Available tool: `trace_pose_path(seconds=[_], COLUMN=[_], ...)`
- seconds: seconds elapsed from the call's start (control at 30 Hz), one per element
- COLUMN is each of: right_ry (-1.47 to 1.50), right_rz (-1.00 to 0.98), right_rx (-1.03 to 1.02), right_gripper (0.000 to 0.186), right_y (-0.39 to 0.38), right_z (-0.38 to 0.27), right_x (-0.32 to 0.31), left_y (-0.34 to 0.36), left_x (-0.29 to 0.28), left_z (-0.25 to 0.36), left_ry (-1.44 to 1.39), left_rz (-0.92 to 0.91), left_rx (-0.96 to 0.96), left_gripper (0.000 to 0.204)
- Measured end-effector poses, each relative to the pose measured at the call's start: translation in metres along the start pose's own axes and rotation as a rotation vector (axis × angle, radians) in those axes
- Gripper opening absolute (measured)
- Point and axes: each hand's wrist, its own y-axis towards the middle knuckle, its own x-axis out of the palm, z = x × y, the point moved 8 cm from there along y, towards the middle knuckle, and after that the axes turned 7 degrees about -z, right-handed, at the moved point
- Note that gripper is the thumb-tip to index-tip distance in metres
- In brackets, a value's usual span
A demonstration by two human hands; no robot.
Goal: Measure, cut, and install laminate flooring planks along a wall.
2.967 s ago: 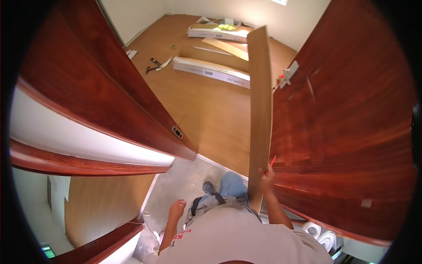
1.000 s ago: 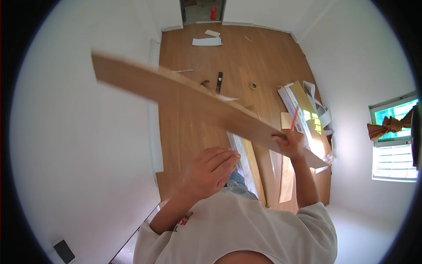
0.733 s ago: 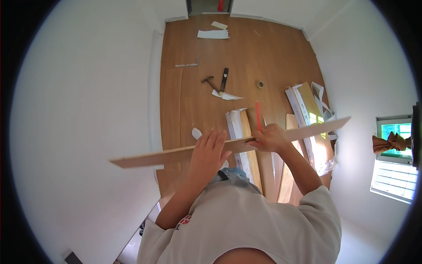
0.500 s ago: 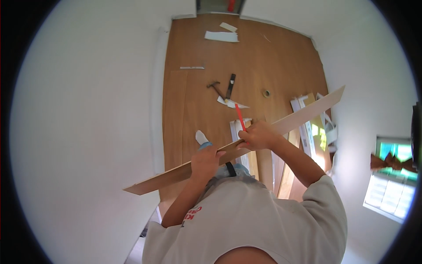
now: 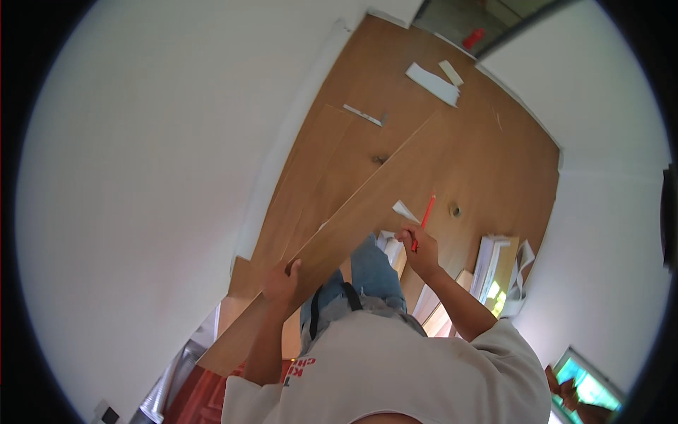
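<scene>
My left hand (image 5: 281, 280) is closed round the edge of a long wood-toned plank (image 5: 346, 233), which slants across in front of my body, from low on the left up toward the far middle. My right hand (image 5: 422, 256) is apart from the plank, with a red pencil (image 5: 429, 210) gripped in its fingers, the tip pointing away from me. Beyond the plank a hammer head (image 5: 380, 160) shows; the rest of the hammer is hidden behind the board. A white scrap (image 5: 404, 210) lies on the floor just past the right hand.
A roll of tape (image 5: 455, 210) lies on the wood floor (image 5: 487, 162). An L-shaped square (image 5: 364, 115) and white offcuts (image 5: 432, 85) are farther off. Stacked boxes and boards (image 5: 493, 265) stand at the right, near the wall. A white wall (image 5: 155, 155) runs along the left.
The plank has swung from lying across me to pointing away, its far end going left and up. My right hand has let go of it, keeping the pencil. The view has turned.
</scene>
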Motion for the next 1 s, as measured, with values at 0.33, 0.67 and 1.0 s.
trace_pose_path(seconds=[0.33, 0.67, 1.0], right_ry=[-0.805, -0.697, -0.609], right_rz=[-0.73, -0.797, -0.907], right_rx=[0.368, 0.4, -0.391], right_gripper=[0.02, 0.031, 0.047], right_y=[0.106, 0.208, 0.329], right_z=[0.233, 0.284, 0.485], right_x=[0.057, 0.261, 0.581], left_y=[0.034, 0.132, 0.353], left_x=[-0.001, 0.062, 0.22], left_z=[-0.107, -0.237, -0.382], left_ry=[0.051, -0.051, -0.102], left_rz=[0.205, 0.35, 0.584], left_rx=[-0.258, -0.3, -0.132], left_gripper=[0.048, 0.038, 0.031])
